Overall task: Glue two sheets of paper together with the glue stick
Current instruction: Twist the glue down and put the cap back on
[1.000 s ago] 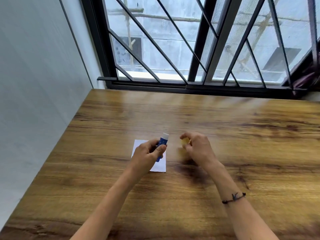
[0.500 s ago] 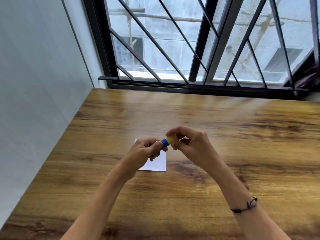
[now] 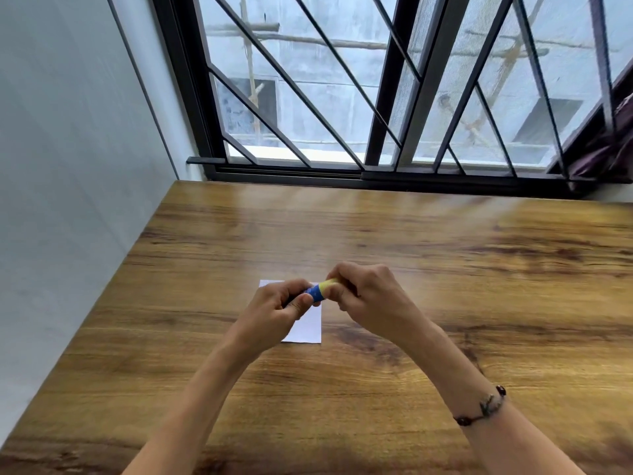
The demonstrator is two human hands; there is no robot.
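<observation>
Blue glue stick (image 3: 315,292) is gripped by the left hand (image 3: 274,311) while its yellow cap (image 3: 329,284) is pinched by the right hand (image 3: 368,296). Capping or uncapping seems in hand above the white paper (image 3: 308,329); which cannot be told.

Both hands meet above a wooden worktop (image 3: 445,269). The left hand (image 3: 274,313) grips the blue body of a glue stick (image 3: 317,292), and the right hand (image 3: 368,296) pinches its yellow cap (image 3: 329,284). White paper (image 3: 308,329) lies flat under the hands, partly hidden. The right wrist wears a bracelet (image 3: 484,407). A barred window (image 3: 376,97) stands beyond the worktop.
</observation>
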